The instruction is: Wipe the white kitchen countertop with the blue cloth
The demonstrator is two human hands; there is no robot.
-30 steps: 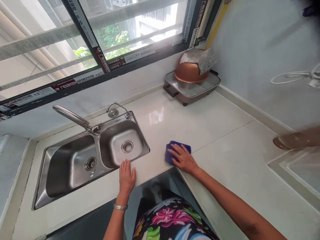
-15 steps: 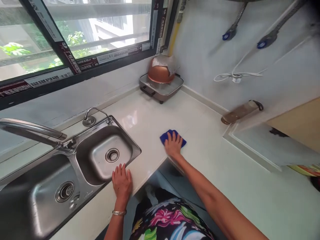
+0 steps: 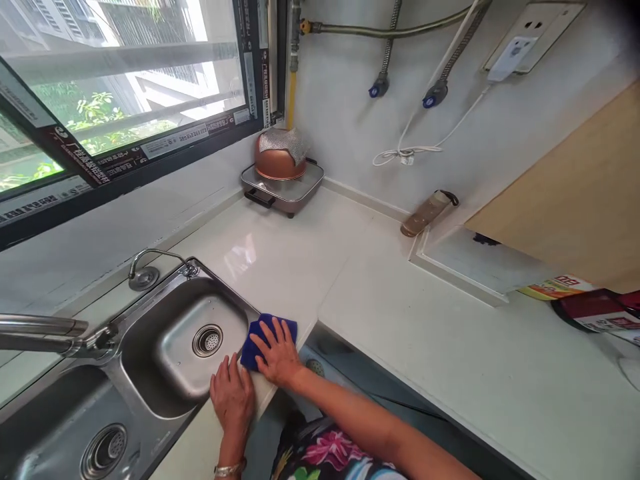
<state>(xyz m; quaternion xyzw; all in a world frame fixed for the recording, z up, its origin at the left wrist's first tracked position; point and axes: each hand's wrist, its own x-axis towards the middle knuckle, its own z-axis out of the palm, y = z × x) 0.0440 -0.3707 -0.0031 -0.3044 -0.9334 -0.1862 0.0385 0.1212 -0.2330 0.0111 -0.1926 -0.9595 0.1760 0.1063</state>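
My right hand [image 3: 279, 352] lies flat with spread fingers on a blue cloth [image 3: 253, 343], pressing it to the counter beside the sink's right edge. Part of the cloth is hidden under the palm. Close by on the left, my left hand [image 3: 233, 393] rests palm down on the counter's front strip, fingers stretched toward the sink rim; it holds nothing. The hands are near each other, with the cloth's left edge by the left fingertips. A double-bowl steel sink [image 3: 173, 360] is set into the white counter [image 3: 300, 273].
A copper-coloured pot [image 3: 280, 163] sits on a glass-topped electric pan [image 3: 285, 190] in the far corner. A steel faucet [image 3: 50, 333] reaches in from the left. A brown bottle [image 3: 425, 215] leans by the wall ledge. Packages [image 3: 557, 287] lie at the right.
My right hand has slid the blue cloth left and nearer, from the counter corner to the sink's edge beside my left hand. The view has turned right.
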